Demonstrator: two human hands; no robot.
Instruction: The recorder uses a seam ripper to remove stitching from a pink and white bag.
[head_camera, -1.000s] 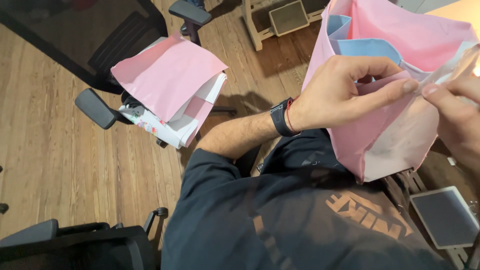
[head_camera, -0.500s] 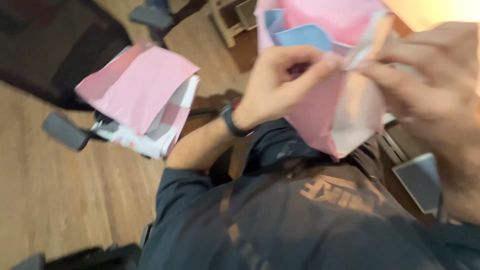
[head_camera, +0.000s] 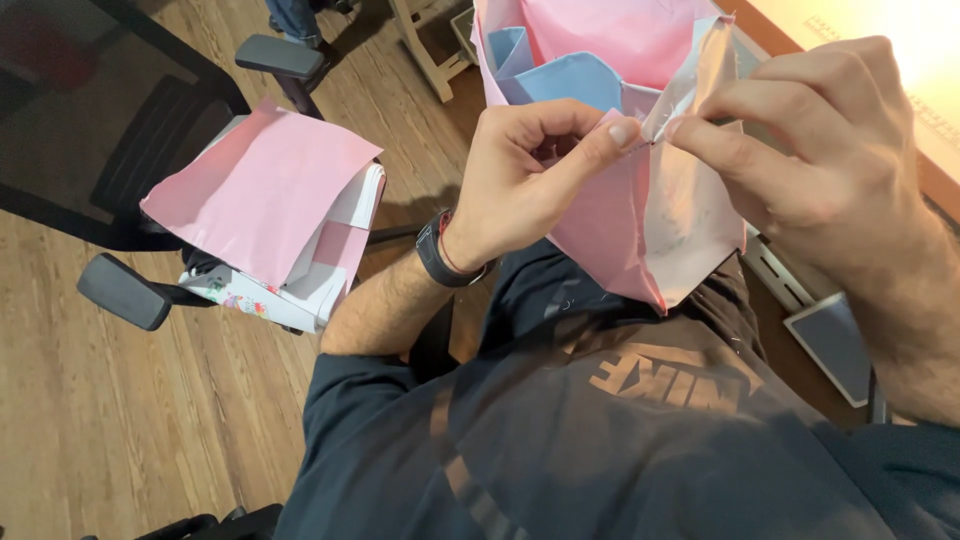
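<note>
Pink folded paper piece (head_camera: 620, 215), with a pale blue sheet (head_camera: 575, 80) tucked into its upper folds, is held up in front of the person's chest, between both hands. The left hand (head_camera: 525, 175) grips it from the left, thumb and forefinger pinched on a fold at the middle edge; a dark watch with a red-edged strap (head_camera: 445, 255) sits on that wrist. The right hand (head_camera: 820, 165) comes in from the right and pinches the whitish, crinkled flap (head_camera: 690, 90) just beside the left thumb tip, so the two sets of fingertips almost touch. The paper's lower point hangs down over the dark shirt (head_camera: 600, 430).

Off to the left, well apart from the hands, a black office chair (head_camera: 130, 180) carries a loose stack of paper sheets (head_camera: 265, 200): a large pink sheet on top, white sheets under it, and a colourful patterned edge at the bottom. The floor is wooden planks (head_camera: 100, 420). At the right edge a grey flat rectangular pad (head_camera: 830, 340) lies low beside the person.
</note>
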